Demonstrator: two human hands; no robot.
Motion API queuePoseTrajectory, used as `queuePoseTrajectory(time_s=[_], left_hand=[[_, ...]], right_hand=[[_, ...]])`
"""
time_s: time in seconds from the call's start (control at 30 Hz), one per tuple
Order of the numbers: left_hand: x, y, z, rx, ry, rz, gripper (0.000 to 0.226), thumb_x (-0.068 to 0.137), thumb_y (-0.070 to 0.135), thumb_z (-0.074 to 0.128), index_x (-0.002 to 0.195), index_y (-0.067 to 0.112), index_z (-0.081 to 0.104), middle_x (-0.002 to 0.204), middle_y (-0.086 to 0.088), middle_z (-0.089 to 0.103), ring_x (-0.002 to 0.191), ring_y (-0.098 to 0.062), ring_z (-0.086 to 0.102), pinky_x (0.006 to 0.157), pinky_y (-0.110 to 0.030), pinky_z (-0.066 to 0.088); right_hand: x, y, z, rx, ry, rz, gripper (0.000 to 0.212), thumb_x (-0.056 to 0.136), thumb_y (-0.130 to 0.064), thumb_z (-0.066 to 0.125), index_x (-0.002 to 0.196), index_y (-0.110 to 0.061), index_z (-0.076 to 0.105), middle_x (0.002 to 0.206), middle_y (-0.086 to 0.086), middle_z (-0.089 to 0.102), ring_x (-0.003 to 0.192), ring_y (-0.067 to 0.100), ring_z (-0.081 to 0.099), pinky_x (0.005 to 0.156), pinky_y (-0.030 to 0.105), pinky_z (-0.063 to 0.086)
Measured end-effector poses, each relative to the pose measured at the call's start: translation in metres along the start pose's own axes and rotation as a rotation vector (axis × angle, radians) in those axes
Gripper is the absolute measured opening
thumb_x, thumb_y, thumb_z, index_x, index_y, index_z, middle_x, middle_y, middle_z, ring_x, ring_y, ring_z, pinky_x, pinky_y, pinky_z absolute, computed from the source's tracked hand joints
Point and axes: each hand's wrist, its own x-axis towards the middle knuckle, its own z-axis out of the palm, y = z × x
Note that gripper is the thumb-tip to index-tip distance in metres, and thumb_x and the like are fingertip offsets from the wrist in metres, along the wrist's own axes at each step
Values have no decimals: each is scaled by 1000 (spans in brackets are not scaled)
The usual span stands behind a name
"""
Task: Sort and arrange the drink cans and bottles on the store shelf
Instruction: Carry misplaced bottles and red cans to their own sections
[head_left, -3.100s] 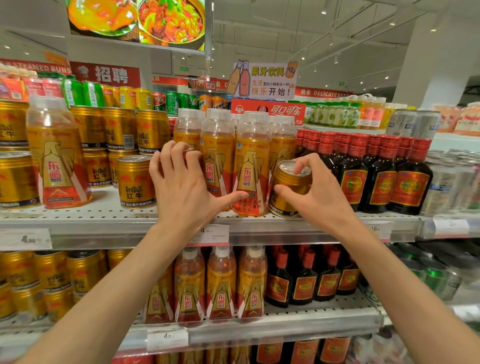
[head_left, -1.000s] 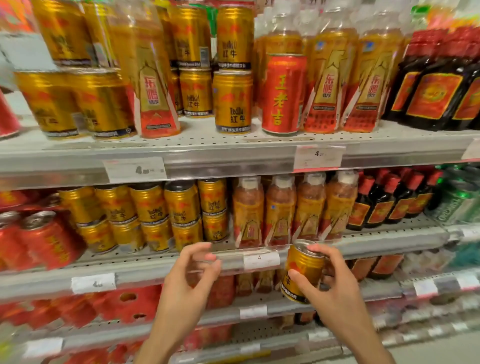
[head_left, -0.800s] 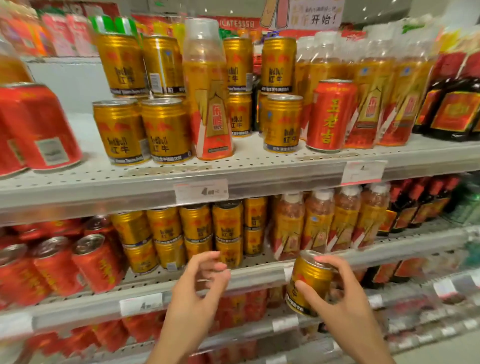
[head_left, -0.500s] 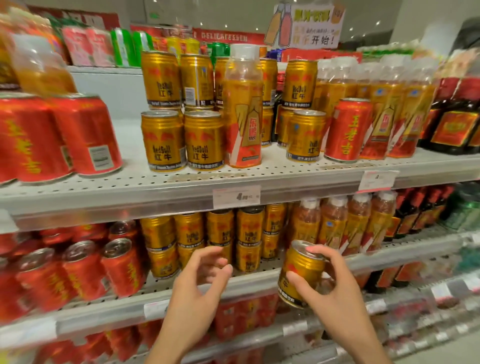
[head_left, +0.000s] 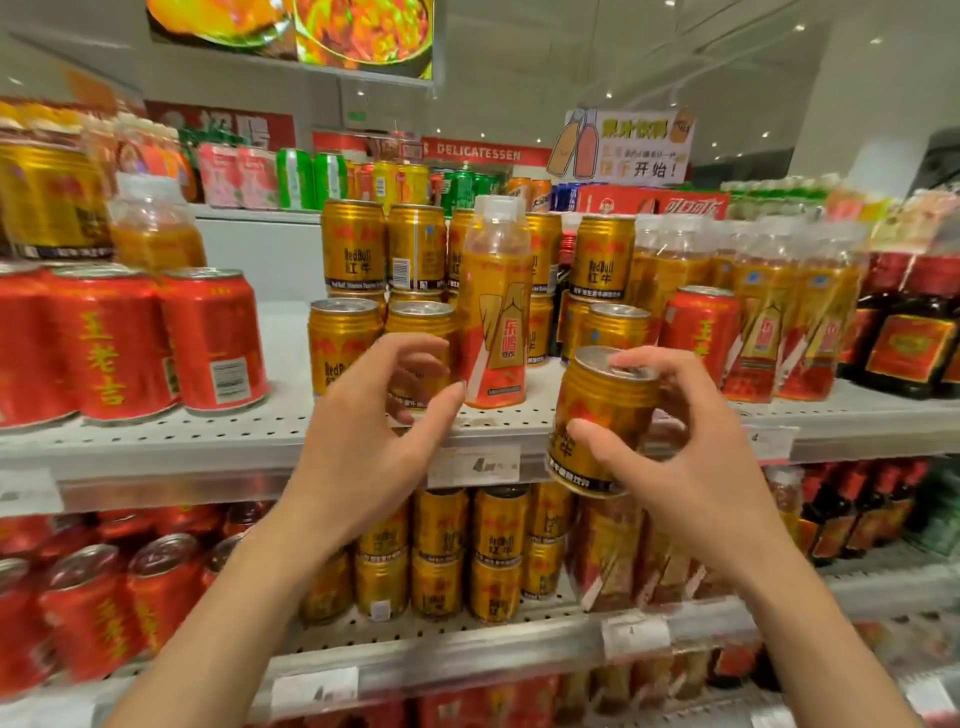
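My right hand (head_left: 691, 467) holds a short gold can (head_left: 597, 421) in front of the edge of the upper shelf (head_left: 156, 447), thumb on the can's side near the bottom and a fingertip on its silver lid; the can leans a little to the right. My left hand (head_left: 363, 436) is empty, fingers spread and curled in a loose claw, hovering in front of the gold cans (head_left: 384, 338) that stand at the shelf front; I cannot tell whether it touches them. More gold cans are stacked two high behind those. Just right of my left hand stands one tall bottle (head_left: 496, 306) with a white cap and an orange and gold label, upright among the cans. Further right a lone red can (head_left: 701, 332) stands in front of a row of similar orange bottles (head_left: 779, 306), and dark bottles with red caps (head_left: 909, 322) fill the far right. At the left of the same shelf sits a group of red cans (head_left: 119, 343). On the lower shelf (head_left: 467, 644) I see red cans on the left, gold cans stacked in the middle and bottles to the right, partly hidden behind my arms. White price tags (head_left: 475, 465) hang on the shelf edges; their print is too blurred to read
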Motion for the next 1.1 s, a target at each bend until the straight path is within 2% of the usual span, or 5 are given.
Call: queuePoseTrajectory(time_s=[0.17, 0.37, 0.53, 0.8, 1.1], left_hand=[[67, 1, 8, 285, 122, 132, 62, 86, 58, 62, 132, 17, 53, 117, -1, 61, 103, -14, 58, 86, -30, 54], [116, -5, 23, 466, -49, -9, 95, 82, 76, 55, 154, 20, 27, 144, -6, 54, 127, -25, 55, 104, -55, 47], [124, -2, 29, 240, -169, -91, 79, 84, 65, 64, 147, 24, 37, 123, 3, 65, 103, -17, 66, 88, -43, 60], [111, 2, 32, 120, 15, 8, 70, 81, 58, 73, 138, 26, 49, 106, 11, 64, 93, -7, 63, 74, -17, 52], [96, 29, -7, -40, 10, -46, 68, 79, 57, 75, 137, 29, 53, 101, 12, 66, 92, -2, 64, 71, -20, 53]], right_hand=[[46, 6, 5, -119, 33, -129, 50, 81, -42, 80, 121, -34, 51, 118, -17, 60, 108, 3, 60, 88, 19, 51], [57, 27, 17, -172, 5, -119, 51, 83, -45, 77, 124, -30, 50, 121, -13, 58, 109, 5, 58, 89, 23, 52], [60, 30, 15, -177, -27, -106, 53, 83, -49, 75, 126, -33, 49, 122, -12, 59, 110, 8, 60, 92, 32, 55], [68, 32, -3, -300, -120, -122, 48, 88, -53, 64, 130, -35, 52, 126, -17, 51, 100, 1, 56, 76, 20, 48], [72, 30, -9, -352, -110, -134, 49, 86, -53, 67, 132, -39, 55, 119, -20, 53, 83, -4, 54, 67, 17, 45]])
